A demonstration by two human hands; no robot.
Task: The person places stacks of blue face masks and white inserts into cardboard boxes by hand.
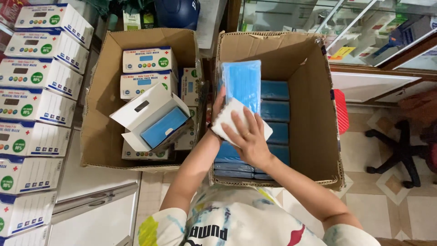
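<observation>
Head view: the right hand lies flat, fingers spread, on a white box, pressing it from above. The left hand is mostly hidden behind that box; only fingertips show at its left edge, closed around it. A clear-wrapped stack of blue masks sticks up out of the box's far end, above the right-hand cardboard carton. More blue mask packs lie stacked inside this carton, along its middle and near wall. The left-hand carton holds printed white boxes, and an open box with blue masks inside lies tilted on top. Further boxes are stacked in a column along the left edge of the floor.
</observation>
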